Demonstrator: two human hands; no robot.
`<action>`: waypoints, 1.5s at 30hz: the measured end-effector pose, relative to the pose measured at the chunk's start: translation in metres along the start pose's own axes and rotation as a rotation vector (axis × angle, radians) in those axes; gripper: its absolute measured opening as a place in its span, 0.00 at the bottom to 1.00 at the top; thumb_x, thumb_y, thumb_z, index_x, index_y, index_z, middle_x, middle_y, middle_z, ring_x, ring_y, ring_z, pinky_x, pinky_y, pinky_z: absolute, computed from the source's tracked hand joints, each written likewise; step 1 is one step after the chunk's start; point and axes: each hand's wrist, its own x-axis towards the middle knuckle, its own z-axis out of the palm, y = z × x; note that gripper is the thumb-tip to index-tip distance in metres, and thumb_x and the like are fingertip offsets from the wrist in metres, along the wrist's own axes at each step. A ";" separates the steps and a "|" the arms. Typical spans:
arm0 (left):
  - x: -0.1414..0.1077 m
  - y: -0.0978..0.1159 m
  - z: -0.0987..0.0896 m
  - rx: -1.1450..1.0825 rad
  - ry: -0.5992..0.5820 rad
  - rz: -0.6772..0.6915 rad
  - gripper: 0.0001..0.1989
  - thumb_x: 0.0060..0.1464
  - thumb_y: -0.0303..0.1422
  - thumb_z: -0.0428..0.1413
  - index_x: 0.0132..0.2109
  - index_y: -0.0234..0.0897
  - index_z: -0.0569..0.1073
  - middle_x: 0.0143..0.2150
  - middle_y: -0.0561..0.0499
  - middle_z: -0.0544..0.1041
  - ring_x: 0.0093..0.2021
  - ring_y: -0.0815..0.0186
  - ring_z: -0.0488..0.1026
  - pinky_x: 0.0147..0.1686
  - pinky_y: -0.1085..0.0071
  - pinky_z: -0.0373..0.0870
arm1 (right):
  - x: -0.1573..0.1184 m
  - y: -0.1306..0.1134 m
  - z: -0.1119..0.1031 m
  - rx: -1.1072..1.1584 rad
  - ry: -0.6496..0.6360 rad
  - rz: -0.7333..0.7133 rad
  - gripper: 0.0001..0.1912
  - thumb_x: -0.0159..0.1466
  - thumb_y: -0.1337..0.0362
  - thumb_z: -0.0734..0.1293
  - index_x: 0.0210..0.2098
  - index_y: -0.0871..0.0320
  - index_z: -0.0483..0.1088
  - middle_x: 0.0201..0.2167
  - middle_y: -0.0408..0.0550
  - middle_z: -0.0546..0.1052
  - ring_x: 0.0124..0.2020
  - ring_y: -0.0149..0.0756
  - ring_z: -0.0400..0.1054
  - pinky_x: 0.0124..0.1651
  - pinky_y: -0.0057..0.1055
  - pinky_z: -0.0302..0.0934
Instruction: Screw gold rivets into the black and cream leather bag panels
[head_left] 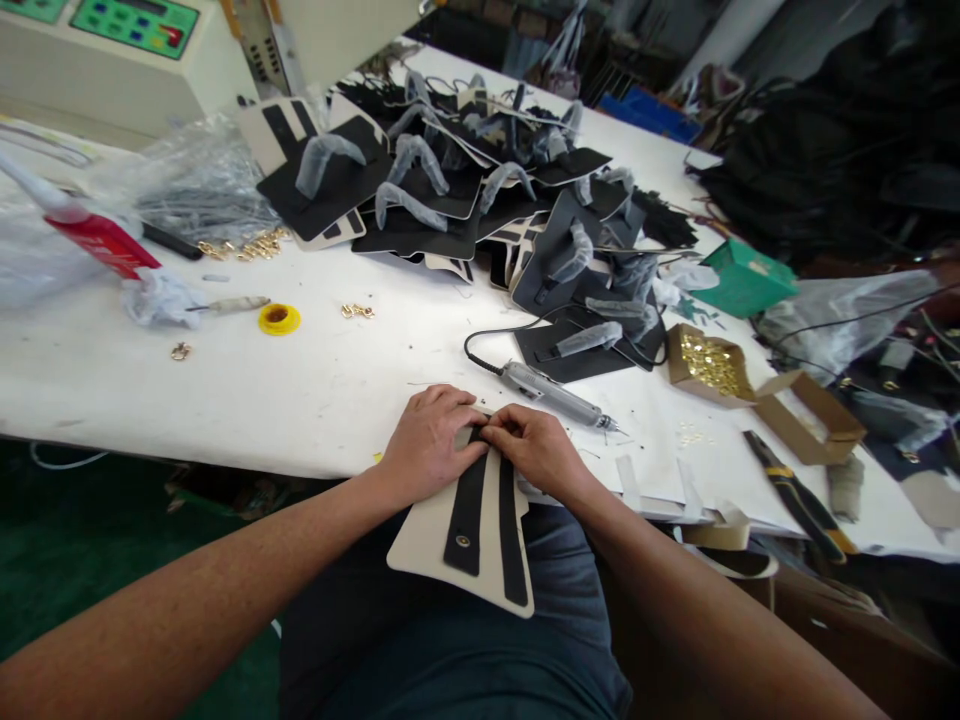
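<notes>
A beige panel with two black strips [427, 540] rests over my lap, its far end at the table edge. One black strip carries a round metal snap [463, 542]. My left hand [431, 440] lies on the panel's far end, thumb and fingers closed on it. Beside it, my right hand [529, 445] pinches at the top of the strips, the fingertips of both hands almost meeting. Whether a small part sits between the right fingertips is hidden. Just beyond my right hand lies a grey electric screwdriver [559, 393] with its cord.
Black panels with plastic-wrapped handles [427, 200] are piled at the back. Gold hardware fills a cardboard box [709, 362] at right, near pliers [795, 495]. A red glue bottle [101, 245], yellow tape roll [279, 319] and loose gold fittings [358, 311] lie at left.
</notes>
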 end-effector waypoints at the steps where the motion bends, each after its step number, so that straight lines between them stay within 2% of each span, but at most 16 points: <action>1: 0.000 0.000 0.000 0.000 0.002 0.000 0.13 0.58 0.38 0.66 0.50 0.45 0.81 0.58 0.48 0.79 0.62 0.52 0.69 0.61 0.50 0.68 | -0.002 0.001 0.000 0.001 0.011 -0.007 0.08 0.64 0.58 0.71 0.33 0.55 0.78 0.25 0.39 0.76 0.27 0.31 0.65 0.31 0.29 0.54; 9: 0.000 0.005 0.001 0.002 0.013 -0.011 0.13 0.56 0.36 0.67 0.49 0.45 0.82 0.57 0.48 0.80 0.62 0.52 0.70 0.61 0.50 0.69 | -0.011 0.000 -0.004 0.050 0.013 -0.078 0.10 0.68 0.59 0.67 0.36 0.55 0.79 0.27 0.42 0.78 0.28 0.33 0.68 0.32 0.29 0.59; 10: 0.000 0.005 0.000 0.000 0.013 -0.011 0.13 0.56 0.36 0.67 0.49 0.45 0.82 0.57 0.48 0.80 0.62 0.52 0.70 0.61 0.49 0.68 | -0.013 0.001 -0.009 0.042 0.047 -0.113 0.09 0.68 0.59 0.68 0.37 0.55 0.79 0.29 0.43 0.79 0.29 0.34 0.70 0.33 0.30 0.61; 12: 0.001 0.005 0.000 -0.009 0.011 -0.008 0.13 0.56 0.36 0.66 0.49 0.45 0.81 0.58 0.48 0.80 0.62 0.52 0.70 0.61 0.49 0.68 | -0.016 0.007 -0.025 -0.060 0.196 -0.207 0.09 0.68 0.58 0.68 0.41 0.56 0.79 0.36 0.47 0.81 0.35 0.38 0.73 0.39 0.33 0.65; 15: 0.001 0.005 0.000 -0.021 0.007 -0.001 0.12 0.57 0.36 0.66 0.48 0.44 0.81 0.58 0.48 0.80 0.62 0.52 0.69 0.61 0.48 0.67 | -0.015 0.026 -0.056 -0.405 0.432 -0.265 0.14 0.68 0.56 0.70 0.49 0.56 0.78 0.48 0.56 0.80 0.49 0.48 0.73 0.53 0.42 0.66; 17: 0.001 0.005 0.000 -0.022 0.013 -0.004 0.12 0.56 0.37 0.66 0.48 0.44 0.81 0.58 0.48 0.80 0.62 0.52 0.69 0.61 0.49 0.67 | -0.010 0.041 -0.075 -0.623 0.412 -0.205 0.20 0.66 0.54 0.72 0.53 0.57 0.77 0.52 0.59 0.79 0.53 0.54 0.72 0.55 0.47 0.65; 20: 0.000 0.005 0.001 -0.016 0.015 -0.010 0.12 0.56 0.37 0.66 0.48 0.44 0.81 0.58 0.48 0.79 0.62 0.52 0.69 0.61 0.48 0.67 | 0.001 0.057 -0.088 -0.739 0.241 -0.157 0.23 0.66 0.54 0.72 0.57 0.56 0.76 0.49 0.58 0.80 0.51 0.53 0.73 0.50 0.44 0.66; 23: 0.000 0.005 0.001 -0.014 0.010 -0.008 0.12 0.57 0.38 0.66 0.49 0.44 0.81 0.58 0.48 0.79 0.62 0.53 0.69 0.61 0.49 0.67 | 0.004 0.056 -0.089 -0.598 0.188 -0.199 0.22 0.68 0.56 0.69 0.59 0.55 0.75 0.48 0.56 0.81 0.50 0.50 0.74 0.51 0.42 0.66; 25: 0.000 0.004 0.001 -0.015 0.007 -0.005 0.13 0.57 0.38 0.66 0.49 0.44 0.81 0.58 0.48 0.79 0.62 0.53 0.69 0.61 0.49 0.67 | 0.000 0.044 -0.089 -0.312 0.177 -0.160 0.22 0.69 0.53 0.67 0.58 0.55 0.74 0.46 0.55 0.82 0.46 0.49 0.76 0.49 0.42 0.68; 27: 0.000 0.003 0.001 -0.015 0.007 -0.003 0.13 0.57 0.38 0.66 0.49 0.44 0.82 0.58 0.48 0.79 0.61 0.52 0.69 0.61 0.49 0.67 | -0.006 0.026 -0.088 0.098 0.126 -0.104 0.23 0.70 0.48 0.65 0.57 0.56 0.73 0.45 0.54 0.82 0.41 0.47 0.77 0.45 0.43 0.70; 30: -0.001 0.002 0.001 -0.014 0.009 0.002 0.13 0.57 0.38 0.66 0.49 0.44 0.81 0.58 0.48 0.80 0.61 0.53 0.69 0.61 0.49 0.67 | -0.013 -0.009 -0.082 0.570 0.054 -0.113 0.26 0.69 0.41 0.60 0.51 0.55 0.71 0.43 0.54 0.79 0.38 0.46 0.77 0.42 0.44 0.72; 33: -0.001 0.002 0.000 -0.014 0.015 -0.002 0.12 0.57 0.38 0.66 0.49 0.43 0.81 0.58 0.48 0.80 0.62 0.53 0.70 0.61 0.49 0.67 | -0.012 -0.040 -0.062 0.694 0.099 -0.175 0.27 0.67 0.38 0.57 0.47 0.53 0.69 0.36 0.50 0.75 0.34 0.42 0.73 0.39 0.43 0.73; 36: -0.001 0.002 0.000 -0.014 0.019 -0.004 0.12 0.57 0.38 0.66 0.48 0.44 0.82 0.58 0.48 0.80 0.62 0.53 0.70 0.61 0.50 0.66 | -0.005 -0.054 -0.032 0.781 0.251 -0.250 0.22 0.64 0.41 0.67 0.44 0.51 0.67 0.26 0.40 0.67 0.24 0.34 0.65 0.30 0.34 0.67; 38: -0.001 0.002 0.000 -0.017 0.016 -0.003 0.12 0.57 0.38 0.66 0.48 0.44 0.82 0.58 0.48 0.79 0.62 0.52 0.70 0.61 0.50 0.67 | 0.000 -0.054 -0.012 0.802 0.356 -0.300 0.21 0.61 0.45 0.74 0.40 0.51 0.67 0.23 0.36 0.63 0.21 0.31 0.62 0.25 0.30 0.63; 40: -0.001 0.001 0.001 -0.024 0.009 -0.006 0.12 0.57 0.38 0.66 0.47 0.45 0.82 0.58 0.49 0.79 0.61 0.52 0.69 0.61 0.50 0.66 | 0.004 -0.052 0.001 0.738 0.415 -0.332 0.21 0.60 0.45 0.76 0.36 0.52 0.67 0.22 0.36 0.64 0.20 0.31 0.62 0.25 0.30 0.62; 45: -0.001 -0.002 0.003 -0.034 0.018 -0.022 0.12 0.56 0.38 0.65 0.48 0.46 0.81 0.57 0.49 0.79 0.61 0.51 0.69 0.61 0.49 0.66 | 0.010 -0.047 0.016 0.593 0.432 -0.372 0.22 0.62 0.43 0.74 0.29 0.53 0.67 0.22 0.40 0.68 0.23 0.33 0.65 0.28 0.33 0.64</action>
